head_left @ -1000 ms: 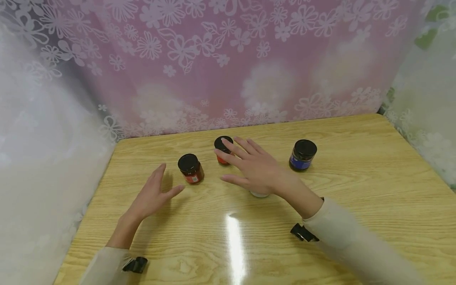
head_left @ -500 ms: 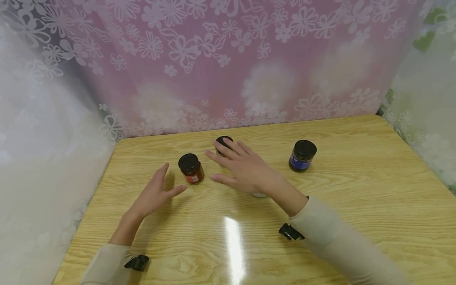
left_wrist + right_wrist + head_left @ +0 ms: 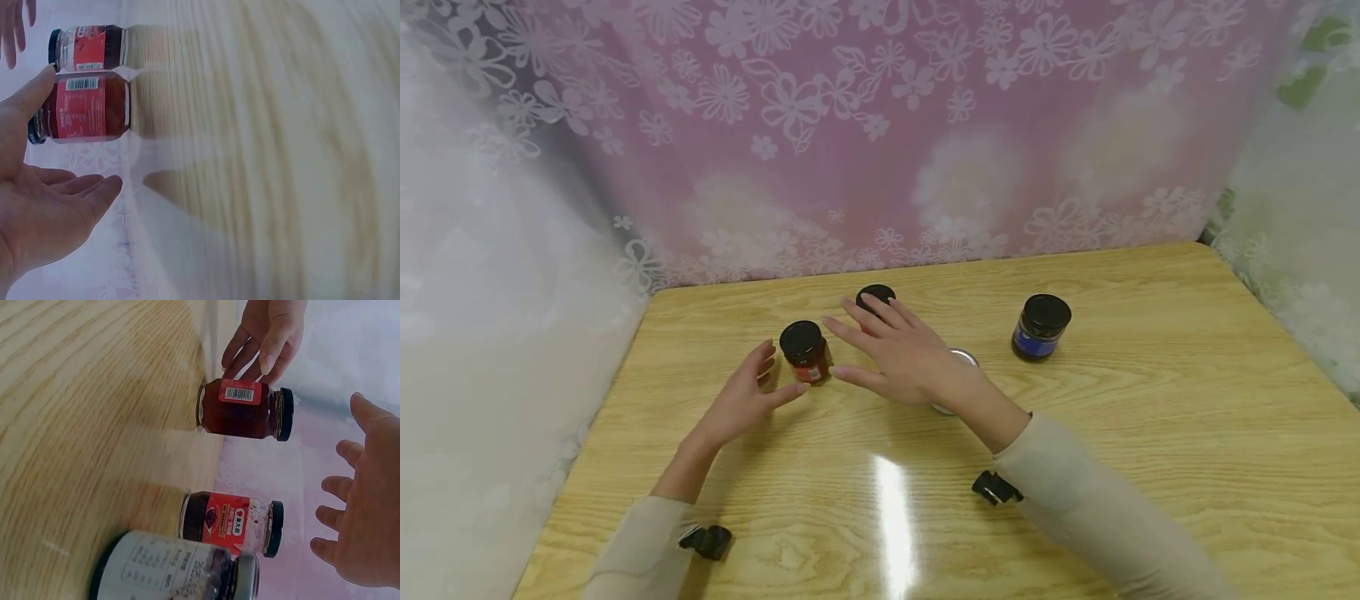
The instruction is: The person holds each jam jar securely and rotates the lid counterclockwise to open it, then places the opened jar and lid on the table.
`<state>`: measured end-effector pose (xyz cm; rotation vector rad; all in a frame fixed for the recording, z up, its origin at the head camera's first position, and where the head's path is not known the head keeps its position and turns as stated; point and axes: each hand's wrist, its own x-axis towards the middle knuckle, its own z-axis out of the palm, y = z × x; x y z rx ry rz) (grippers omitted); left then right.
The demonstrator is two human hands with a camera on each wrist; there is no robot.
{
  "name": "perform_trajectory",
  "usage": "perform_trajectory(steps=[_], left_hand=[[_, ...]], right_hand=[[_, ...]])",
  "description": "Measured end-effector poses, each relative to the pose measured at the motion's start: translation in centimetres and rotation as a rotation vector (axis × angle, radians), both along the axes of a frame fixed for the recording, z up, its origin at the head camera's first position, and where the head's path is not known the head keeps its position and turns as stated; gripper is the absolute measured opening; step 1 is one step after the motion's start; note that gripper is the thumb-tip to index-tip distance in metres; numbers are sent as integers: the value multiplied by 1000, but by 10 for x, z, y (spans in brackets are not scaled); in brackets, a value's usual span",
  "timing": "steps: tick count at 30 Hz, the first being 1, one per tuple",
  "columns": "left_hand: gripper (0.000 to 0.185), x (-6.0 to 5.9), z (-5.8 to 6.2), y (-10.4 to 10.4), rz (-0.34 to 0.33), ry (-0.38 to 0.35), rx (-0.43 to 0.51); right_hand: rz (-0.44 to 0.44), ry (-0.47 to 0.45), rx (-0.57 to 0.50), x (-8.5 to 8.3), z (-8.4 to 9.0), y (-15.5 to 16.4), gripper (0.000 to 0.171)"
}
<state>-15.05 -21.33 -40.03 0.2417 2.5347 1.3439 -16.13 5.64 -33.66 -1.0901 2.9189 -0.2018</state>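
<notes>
A red jam jar (image 3: 805, 353) with a black lid stands on the wooden table (image 3: 1150, 417). My left hand (image 3: 775, 373) is open just left of it, thumb and fingers spread around its side. Whether they touch it I cannot tell. The left wrist view shows the same red jam jar (image 3: 84, 107) beside my left hand (image 3: 56, 206). My right hand (image 3: 844, 346) hovers open with spread fingers just right of the jar. It holds nothing and partly hides a second red-labelled jar (image 3: 874, 298). In the right wrist view my right hand (image 3: 365, 506) is apart from the red jam jar (image 3: 244, 409).
A silver-lidded jar (image 3: 962, 360) stands under my right wrist, and also shows as the silver-lidded jar (image 3: 175, 572) in the right wrist view. A blue-labelled jar (image 3: 1041, 327) stands to the right. Floral curtains (image 3: 880, 133) close off the back and sides of the table.
My left hand has moved forward and right, up against the red jam jar. My right hand has slid left toward that jar, uncovering the silver lid beneath the wrist.
</notes>
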Motion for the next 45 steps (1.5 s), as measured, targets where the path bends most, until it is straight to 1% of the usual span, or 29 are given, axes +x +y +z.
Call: perform_trajectory(steps=[3,5,8,14,18,22,24,29,31,37,42,45], left_hand=[[103,-3,-1,3,9,-30,55],[102,-5,-3,4,9,-36,72],[99,-8,-7,5,3,-14,94],[84,-11,-10,10,-27,60,163],[79,-13,-11,12,-44,71,192],[80,-14,-12,14,-50,61,195],[78,-11,-4,18,-47,49,185],[76,-12,-5,19,-35,36,165],[76,-16,-14,17,-28,45,169],[66,-17,-16,19,-34,67,173],[66,-19,-18,20,-37,75,172],[67,-22,-20,20,-30,63,177]], right_hand=[[-16,-10,-33,-1,-1,-2,68],[-24,-16,-52,-2,-1,-4,68],[-21,-13,-62,-3,-1,-7,68],[2,-14,-72,-4,-1,-14,67],[3,-11,-63,-4,-1,-17,67],[8,-6,-54,-6,-4,-21,66],[9,-6,-51,-7,-5,-23,66],[10,-3,-44,-8,-7,-25,66],[11,-2,-42,-9,-7,-26,66],[21,-12,-44,-9,-9,-31,65],[25,-7,-40,-8,-10,-33,65],[28,-9,-36,-8,-11,-34,66]])
